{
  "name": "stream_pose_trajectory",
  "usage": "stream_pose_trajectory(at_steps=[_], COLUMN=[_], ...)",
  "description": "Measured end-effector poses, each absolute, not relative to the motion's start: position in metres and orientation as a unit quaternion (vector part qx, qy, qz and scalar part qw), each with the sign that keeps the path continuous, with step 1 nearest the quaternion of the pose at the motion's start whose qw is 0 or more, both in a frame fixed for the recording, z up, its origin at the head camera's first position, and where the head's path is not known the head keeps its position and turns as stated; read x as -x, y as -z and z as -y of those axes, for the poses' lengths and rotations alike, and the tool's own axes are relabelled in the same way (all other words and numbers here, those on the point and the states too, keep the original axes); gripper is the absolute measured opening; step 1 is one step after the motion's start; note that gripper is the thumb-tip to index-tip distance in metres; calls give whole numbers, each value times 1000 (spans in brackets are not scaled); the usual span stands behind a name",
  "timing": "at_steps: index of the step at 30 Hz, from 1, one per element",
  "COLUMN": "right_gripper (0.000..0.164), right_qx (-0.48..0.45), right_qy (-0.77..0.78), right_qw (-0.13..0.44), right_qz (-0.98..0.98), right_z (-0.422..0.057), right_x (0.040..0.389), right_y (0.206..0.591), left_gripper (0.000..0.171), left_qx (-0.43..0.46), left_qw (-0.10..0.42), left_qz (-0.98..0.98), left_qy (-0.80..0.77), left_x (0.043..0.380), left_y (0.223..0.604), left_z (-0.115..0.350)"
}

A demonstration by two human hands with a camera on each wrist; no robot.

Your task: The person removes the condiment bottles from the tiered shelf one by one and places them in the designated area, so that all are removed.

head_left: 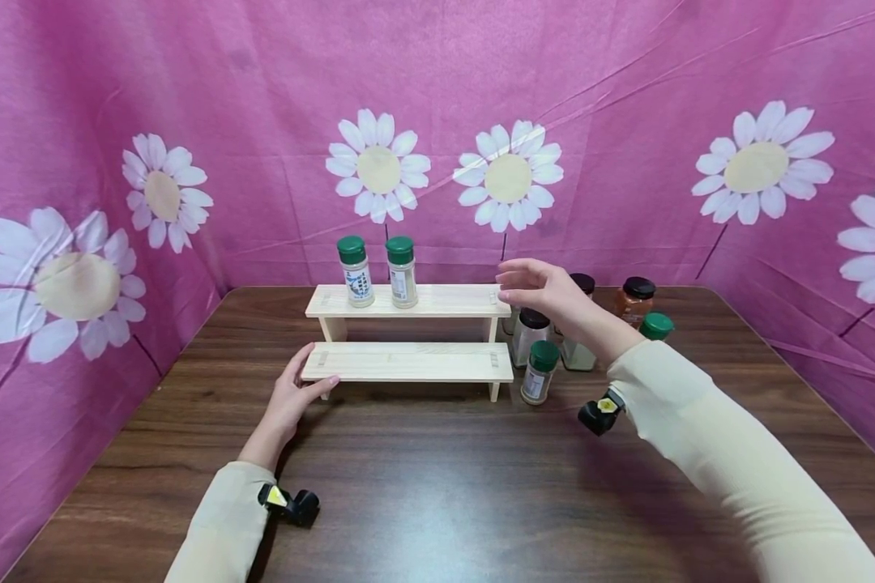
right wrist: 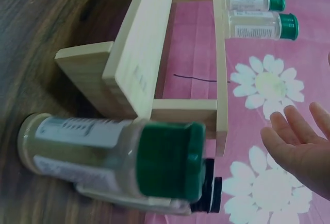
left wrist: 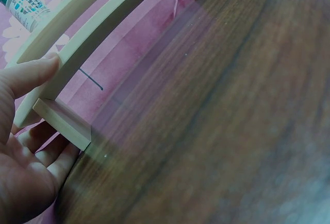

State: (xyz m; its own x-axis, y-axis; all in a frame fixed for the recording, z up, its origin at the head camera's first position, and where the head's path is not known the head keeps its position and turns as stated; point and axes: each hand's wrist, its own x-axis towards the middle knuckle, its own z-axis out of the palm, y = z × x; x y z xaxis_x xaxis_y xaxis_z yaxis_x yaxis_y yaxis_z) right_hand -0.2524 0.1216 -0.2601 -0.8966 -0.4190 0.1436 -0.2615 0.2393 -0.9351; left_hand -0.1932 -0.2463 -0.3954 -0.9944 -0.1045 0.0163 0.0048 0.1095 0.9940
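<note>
A two-tier wooden spice rack (head_left: 408, 362) stands on the table. My left hand (head_left: 292, 397) grips the left end of its lower shelf, thumb over the front edge; in the left wrist view the fingers reach behind the rack's leg (left wrist: 64, 123). Two green-capped shaker jars, one with a blue-printed label (head_left: 356, 274) and one beside it (head_left: 403, 274), stand upright on the upper shelf's left half. My right hand (head_left: 543, 291) hovers near that shelf's right end, fingers loosely bent and holding nothing. Below it, a green-capped jar (head_left: 539, 374) stands on the table.
More jars stand right of the rack: one with a black cap (head_left: 531, 336), a reddish one (head_left: 635, 300), and another green-capped one (head_left: 656, 326), partly behind my right forearm. A pink cloth with daisies (head_left: 437, 73) hangs behind the brown table (head_left: 423, 486).
</note>
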Motion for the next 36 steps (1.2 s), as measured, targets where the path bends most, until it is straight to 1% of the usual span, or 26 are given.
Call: stream_pose_trajectory(at_steps=[9, 14, 19, 27, 36], right_gripper=[51, 50, 49, 54, 56], right_qx=[221, 222, 202, 178, 142], right_qy=[574, 584, 587, 580, 600], right_qw=[79, 75, 68, 72, 57], right_qz=[-784, -778, -781, -791, -785], right_z=[-97, -81, -63, -36, -10], right_x=[262, 265, 269, 275, 281], right_y=[252, 247, 244, 244, 250], left_gripper=[77, 78, 78, 77, 77], left_qx=[-35, -37, -37, -37, -35], left_qw=[43, 43, 44, 50, 49], left_qz=[743, 743, 744, 742, 740], left_qy=[668, 667, 666, 668, 670], left_x=[193, 193, 192, 193, 193], left_y=[396, 396, 394, 396, 395], left_z=[247, 247, 248, 248, 245])
